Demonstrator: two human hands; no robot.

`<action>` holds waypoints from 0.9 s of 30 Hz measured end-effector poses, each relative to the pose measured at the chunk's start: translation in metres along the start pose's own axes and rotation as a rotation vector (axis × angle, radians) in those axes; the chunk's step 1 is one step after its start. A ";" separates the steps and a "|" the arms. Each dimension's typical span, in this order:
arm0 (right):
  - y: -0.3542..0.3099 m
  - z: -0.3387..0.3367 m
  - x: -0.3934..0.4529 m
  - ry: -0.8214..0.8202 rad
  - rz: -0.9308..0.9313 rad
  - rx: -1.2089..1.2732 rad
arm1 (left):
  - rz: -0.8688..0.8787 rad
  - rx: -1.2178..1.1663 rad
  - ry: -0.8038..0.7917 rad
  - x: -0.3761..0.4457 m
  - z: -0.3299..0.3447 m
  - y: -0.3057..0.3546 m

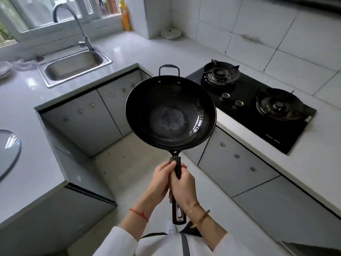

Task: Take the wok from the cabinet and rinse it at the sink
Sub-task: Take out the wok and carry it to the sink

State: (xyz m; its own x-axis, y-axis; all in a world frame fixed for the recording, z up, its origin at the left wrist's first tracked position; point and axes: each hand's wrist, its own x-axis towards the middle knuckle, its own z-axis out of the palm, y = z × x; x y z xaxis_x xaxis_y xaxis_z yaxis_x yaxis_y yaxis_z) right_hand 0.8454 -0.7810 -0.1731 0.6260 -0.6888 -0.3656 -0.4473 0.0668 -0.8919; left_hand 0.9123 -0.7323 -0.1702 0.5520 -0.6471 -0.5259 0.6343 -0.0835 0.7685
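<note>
A black wok (170, 111) with a long black handle and a small loop handle at its far side is held up in front of me, over the floor between the counters. Both hands grip the long handle: my left hand (160, 180) wraps it from the left, my right hand (183, 185) from the right, just below. The wok's bowl looks empty, with a dull sheen in its middle. The steel sink (47, 81) lies in the counter at the far left, under a tall curved faucet (73, 21). All cabinet doors (83, 119) in view are closed.
A black two-burner gas hob (258, 100) sits in the right counter, close to the wok's right rim. A round glass lid (7, 150) lies on the left counter. Stacked plates (4, 68) rest left of the sink. A white lidded dish (170, 33) stands in the far corner.
</note>
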 end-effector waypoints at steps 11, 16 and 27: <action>-0.053 0.057 0.124 -0.055 -0.090 -0.137 | 0.044 -0.026 0.100 0.099 -0.043 0.082; -0.085 0.073 0.199 -0.079 -0.101 -0.114 | 0.058 -0.029 0.134 0.168 -0.052 0.125; -0.192 0.096 0.382 -0.025 -0.160 -0.098 | 0.061 -0.188 0.110 0.337 -0.051 0.257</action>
State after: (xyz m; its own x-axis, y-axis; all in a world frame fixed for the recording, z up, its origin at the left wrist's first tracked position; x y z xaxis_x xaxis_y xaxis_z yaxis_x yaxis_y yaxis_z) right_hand 1.2321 -0.9876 -0.1675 0.7092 -0.6667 -0.2291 -0.4005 -0.1136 -0.9092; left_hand 1.2888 -0.9336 -0.1687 0.6411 -0.5596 -0.5252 0.6825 0.1027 0.7236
